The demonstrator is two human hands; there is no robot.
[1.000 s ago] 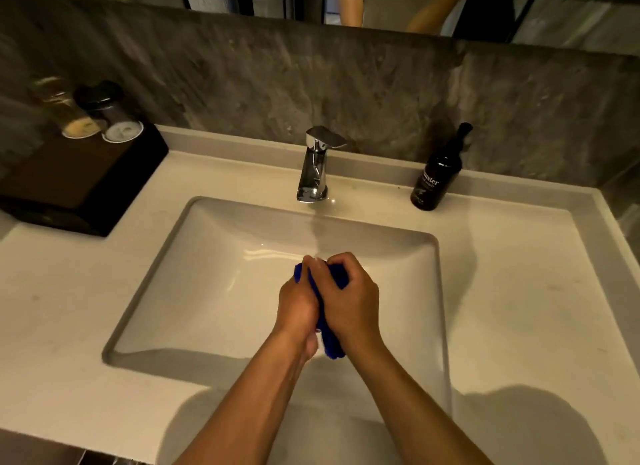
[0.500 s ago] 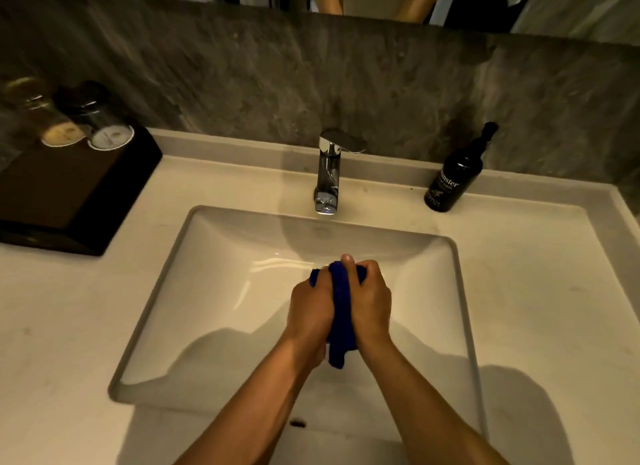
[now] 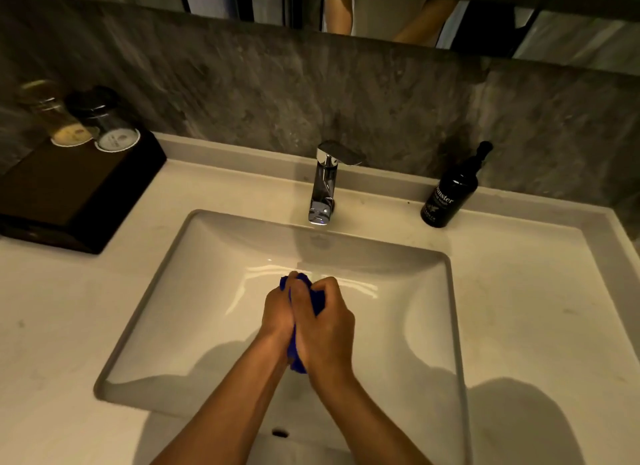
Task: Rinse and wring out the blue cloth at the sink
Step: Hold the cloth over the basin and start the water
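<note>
Over the middle of the sink [image 3: 194, 291] the blue cloth [image 3: 317, 300] is gripped by both hands, left hand [image 3: 277, 312] and right hand [image 3: 327, 329] pressed together, fingers [image 3: 329, 284] curled tightly round it, below the tap [image 3: 323, 184].

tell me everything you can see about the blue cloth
The blue cloth is deep blue, soft-looking fabric, bunched into a tight roll over the sink basin. The left hand and right hand grip it together, hiding most of it. One end shows above the fingers; another pokes out below the palms.
</note>
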